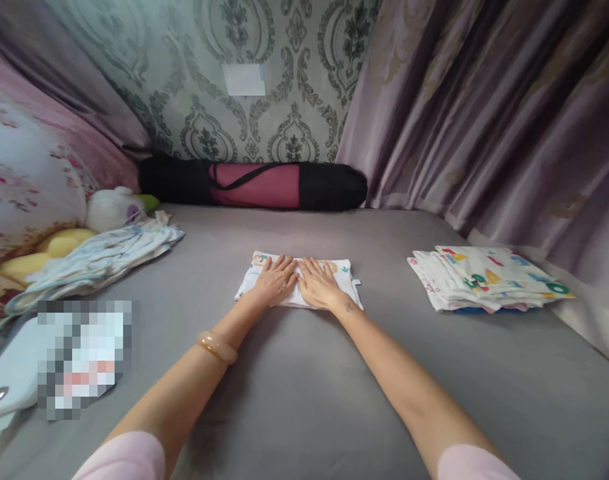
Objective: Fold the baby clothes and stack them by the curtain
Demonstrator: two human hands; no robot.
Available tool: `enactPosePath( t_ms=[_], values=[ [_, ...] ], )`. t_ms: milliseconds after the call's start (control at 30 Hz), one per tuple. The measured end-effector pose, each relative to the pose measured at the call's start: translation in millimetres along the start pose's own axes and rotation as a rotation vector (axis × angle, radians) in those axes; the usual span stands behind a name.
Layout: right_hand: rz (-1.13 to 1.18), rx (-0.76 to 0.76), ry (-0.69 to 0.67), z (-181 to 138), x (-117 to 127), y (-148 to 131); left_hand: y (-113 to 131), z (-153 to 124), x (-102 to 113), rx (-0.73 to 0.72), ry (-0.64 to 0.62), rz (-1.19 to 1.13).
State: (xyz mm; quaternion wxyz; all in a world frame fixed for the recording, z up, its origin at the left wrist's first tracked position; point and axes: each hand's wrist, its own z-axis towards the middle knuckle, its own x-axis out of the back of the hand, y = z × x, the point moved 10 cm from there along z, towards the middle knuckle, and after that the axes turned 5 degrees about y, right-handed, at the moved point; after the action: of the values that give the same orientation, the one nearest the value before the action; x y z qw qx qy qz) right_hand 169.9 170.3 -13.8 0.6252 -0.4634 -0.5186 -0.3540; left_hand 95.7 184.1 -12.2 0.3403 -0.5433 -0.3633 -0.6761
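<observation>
1. One small folded white cloth with a coloured print (348, 288) lies mid-bed on the grey sheet (304, 393).
2. Two hands, the left hand (277, 281) and the right hand (318, 285), rest side by side flat on it, fingers stretched out, clasping nothing.
3. One stack of folded printed cloths (484, 277) sits well to the right; its layers cannot be counted and its coloured letter shapes cannot be read.
4. One loose heap of pale cloths (99, 257) lies to the left.

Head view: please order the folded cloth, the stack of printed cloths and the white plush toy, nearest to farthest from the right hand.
1. Folded cloth, under the right hand.
2. Stack of printed cloths, to the right.
3. White plush toy, far left, farther back.
</observation>
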Motion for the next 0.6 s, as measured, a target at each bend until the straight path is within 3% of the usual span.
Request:
enactPosePath(
  t_ms=[333, 600],
  values=[
    [0.018, -0.004, -0.053, 1, -2, 6, -8, 2, -5, -0.005, -0.063, -0.012],
    [-0.017, -0.068, -0.019, -7, 5, 28, -46, -10, 0, 0.085, -0.043, 0.015]
  ],
)
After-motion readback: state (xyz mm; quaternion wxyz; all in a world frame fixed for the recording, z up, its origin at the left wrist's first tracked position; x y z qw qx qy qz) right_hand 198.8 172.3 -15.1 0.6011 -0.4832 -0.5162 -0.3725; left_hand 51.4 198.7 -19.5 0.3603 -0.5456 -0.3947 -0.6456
